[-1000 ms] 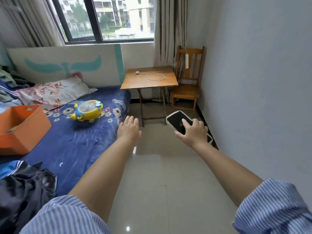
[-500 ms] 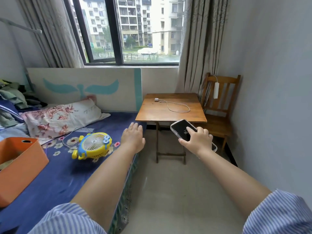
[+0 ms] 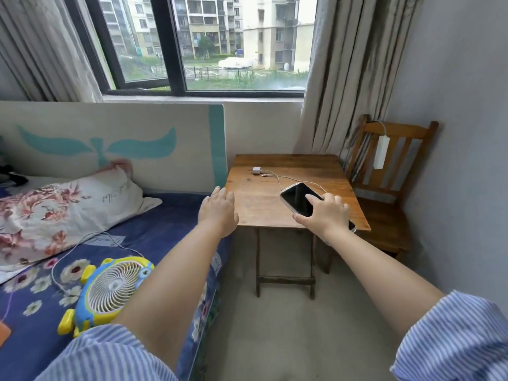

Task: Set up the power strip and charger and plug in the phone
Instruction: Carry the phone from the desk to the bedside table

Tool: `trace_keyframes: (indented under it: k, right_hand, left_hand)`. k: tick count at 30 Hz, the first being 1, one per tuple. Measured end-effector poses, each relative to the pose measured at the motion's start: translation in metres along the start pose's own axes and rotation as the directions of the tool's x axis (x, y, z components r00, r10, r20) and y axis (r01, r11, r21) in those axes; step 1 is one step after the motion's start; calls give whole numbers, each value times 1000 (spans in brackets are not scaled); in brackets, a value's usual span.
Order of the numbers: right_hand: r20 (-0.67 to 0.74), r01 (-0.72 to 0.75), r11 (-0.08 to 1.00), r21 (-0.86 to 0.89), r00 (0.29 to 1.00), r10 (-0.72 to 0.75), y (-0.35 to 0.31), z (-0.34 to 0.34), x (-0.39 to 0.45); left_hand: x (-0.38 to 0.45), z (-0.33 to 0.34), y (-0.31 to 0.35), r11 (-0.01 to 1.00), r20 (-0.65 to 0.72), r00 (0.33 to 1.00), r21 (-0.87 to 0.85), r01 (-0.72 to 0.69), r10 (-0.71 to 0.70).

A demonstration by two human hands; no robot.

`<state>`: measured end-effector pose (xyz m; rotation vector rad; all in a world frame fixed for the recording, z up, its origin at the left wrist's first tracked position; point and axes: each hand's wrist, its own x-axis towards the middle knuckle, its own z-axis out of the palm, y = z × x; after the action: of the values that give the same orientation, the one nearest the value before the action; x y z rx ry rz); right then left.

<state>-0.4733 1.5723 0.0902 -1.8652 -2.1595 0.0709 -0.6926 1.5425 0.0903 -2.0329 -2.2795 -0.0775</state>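
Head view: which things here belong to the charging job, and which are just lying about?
For the job:
phone in right hand
charger and cable on table
power strip hanging on chair

Lying about:
fan
pillow

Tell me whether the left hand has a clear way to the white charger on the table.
Probably yes. The left hand is empty and open at the table edge, with only bare wood between it and the charger.

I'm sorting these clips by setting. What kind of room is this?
Most likely a small bedroom: a bed with a pillow runs along the window wall, beside a small wooden table and chair.
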Motion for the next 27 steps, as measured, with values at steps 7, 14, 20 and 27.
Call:
trace_keyframes:
  k: [7,14,20,27]
  right_hand:
    - [102,29,999,25,994,-32,-11,58,170]
    - [240,54,998,31,969,-60,-49,141,288]
    - [334,38,999,23,942,-44,-86,226,360]
    - [467,-15,1000,-26,884,26,-109,320,400]
  left_hand:
    - [153,44,-21,996,81,993,-26,88,-86]
    - [253,106,-64,990,202,973,-56,128,-114]
    - [330,170,-110,994,319,945,-57,92,-69]
    - [374,257,-140,980,449,893,-157,123,-40]
